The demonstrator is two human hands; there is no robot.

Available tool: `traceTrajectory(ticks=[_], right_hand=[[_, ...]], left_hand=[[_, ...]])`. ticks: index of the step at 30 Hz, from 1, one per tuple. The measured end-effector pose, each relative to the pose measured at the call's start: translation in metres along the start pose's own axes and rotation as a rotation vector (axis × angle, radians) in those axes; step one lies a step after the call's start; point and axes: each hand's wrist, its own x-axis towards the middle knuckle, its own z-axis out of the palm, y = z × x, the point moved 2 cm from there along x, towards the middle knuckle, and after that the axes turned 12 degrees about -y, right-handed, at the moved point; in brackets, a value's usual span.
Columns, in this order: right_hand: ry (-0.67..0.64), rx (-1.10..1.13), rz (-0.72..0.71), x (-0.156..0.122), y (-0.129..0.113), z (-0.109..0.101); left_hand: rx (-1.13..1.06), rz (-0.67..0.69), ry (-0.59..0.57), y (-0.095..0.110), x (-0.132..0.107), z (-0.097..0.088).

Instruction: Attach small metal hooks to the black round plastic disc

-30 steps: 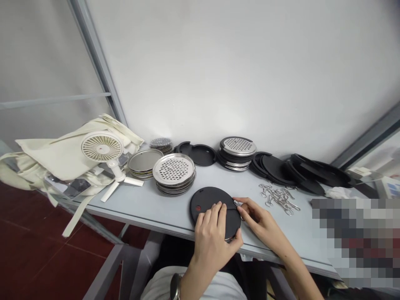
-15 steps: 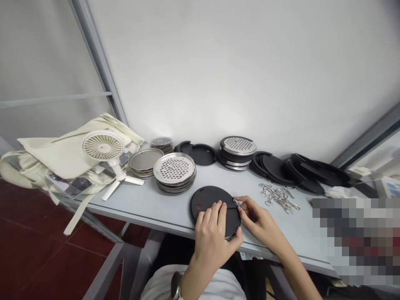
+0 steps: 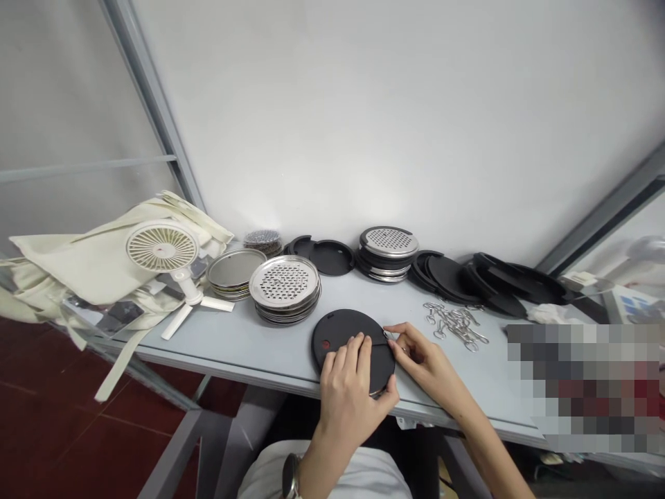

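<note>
A round black disc (image 3: 340,333) with a small red dot lies flat near the table's front edge. My left hand (image 3: 352,402) rests on its near half, fingers pressed down on top and thumb hooked at the rim. My right hand (image 3: 423,357) pinches a small metal clip (image 3: 391,336) against the disc's right edge. Part of the disc is hidden under my left hand.
A pile of metal clips (image 3: 454,324) lies right of the disc. Stacks of perforated metal plates (image 3: 284,284), plain metal lids (image 3: 233,270) and black discs (image 3: 488,284) line the wall. A white fan (image 3: 162,248) stands on a cream bag (image 3: 77,267) at left. The grey table (image 3: 228,343) edge is close.
Both hands stay on the disc with little movement; my right fingers shift slightly at the disc's right edge. The view has drifted a little to the right.
</note>
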Motion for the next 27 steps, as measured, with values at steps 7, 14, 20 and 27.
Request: traceTrajectory(ticks=[7,14,20,27], right_hand=[[-0.007,-0.004,0.021,-0.0007,-0.0008,-0.0001],[-0.018,-0.057,0.041,-0.0005,-0.0034,0.0011],[-0.016,-0.039,0.029,-0.0010,0.0003,0.0004],[-0.021,-0.040,0.046,-0.0021,-0.0019,-0.0007]], left_hand=[[-0.009,-0.002,0.000,0.0002,-0.0005,-0.0004],[-0.003,0.001,0.004,-0.0006,-0.0010,0.0009],[-0.005,0.007,0.009,-0.0007,-0.0012,0.0012],[-0.005,0.016,0.022,-0.0007,0.0002,0.0004]])
